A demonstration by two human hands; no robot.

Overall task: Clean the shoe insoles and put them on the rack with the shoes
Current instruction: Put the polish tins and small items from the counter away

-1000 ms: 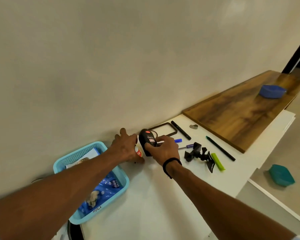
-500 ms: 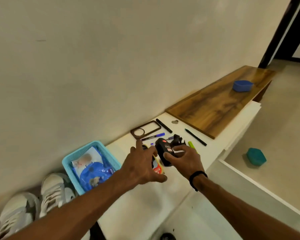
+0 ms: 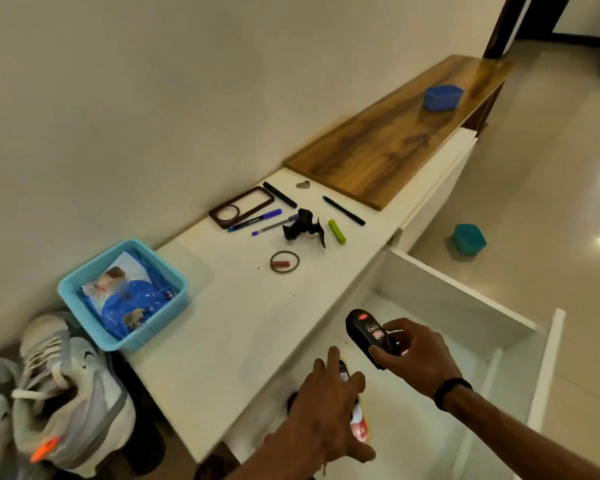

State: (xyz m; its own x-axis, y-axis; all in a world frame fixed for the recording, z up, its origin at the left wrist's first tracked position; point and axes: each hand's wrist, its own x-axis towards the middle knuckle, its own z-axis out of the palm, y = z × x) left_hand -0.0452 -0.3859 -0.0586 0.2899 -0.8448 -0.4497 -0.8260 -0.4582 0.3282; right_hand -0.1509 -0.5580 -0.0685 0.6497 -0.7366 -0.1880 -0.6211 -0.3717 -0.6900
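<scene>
Right hand (image 3: 411,351) grips a black polish bottle (image 3: 368,332) — red-dotted, labelled — over the open drawer (image 3: 465,303); left hand (image 3: 326,407) clasps a red-and-yellow item (image 3: 360,427). Grey-white shoes (image 3: 66,393) sit beside the desk (image 3: 229,327).

Both arms reach forward, left hand (image 3: 326,407) and right hand (image 3: 413,358) curled, gripping.

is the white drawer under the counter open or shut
Open: the white drawer is pulled out from the counter, its inside walls showing.
</scene>
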